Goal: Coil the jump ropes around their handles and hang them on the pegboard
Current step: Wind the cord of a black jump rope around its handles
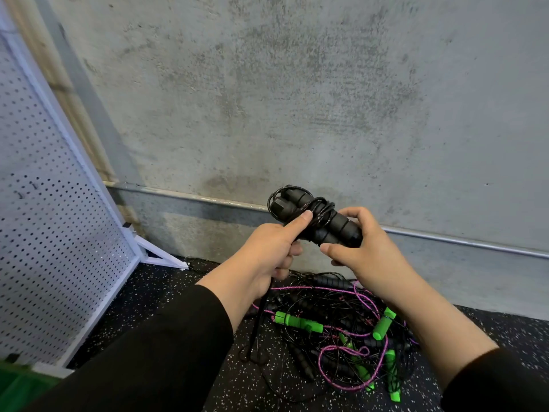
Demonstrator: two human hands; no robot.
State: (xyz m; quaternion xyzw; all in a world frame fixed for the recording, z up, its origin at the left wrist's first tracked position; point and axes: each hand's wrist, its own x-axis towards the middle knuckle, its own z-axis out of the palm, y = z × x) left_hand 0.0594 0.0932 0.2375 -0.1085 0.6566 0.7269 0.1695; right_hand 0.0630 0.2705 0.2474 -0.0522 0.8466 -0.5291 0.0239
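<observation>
- Left hand [264, 251] is gripping the black handles [315, 218], thumb pinning the coiled rope.
- Right hand [362, 248] is clasping the handles' other end.
- Tangled ropes [332, 331] are lying on the floor.

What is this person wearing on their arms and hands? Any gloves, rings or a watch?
Both arms are in long black sleeves that end near the wrists. The left hand and right hand are bare: no gloves, and no rings or watch that I can see from this view.
</observation>
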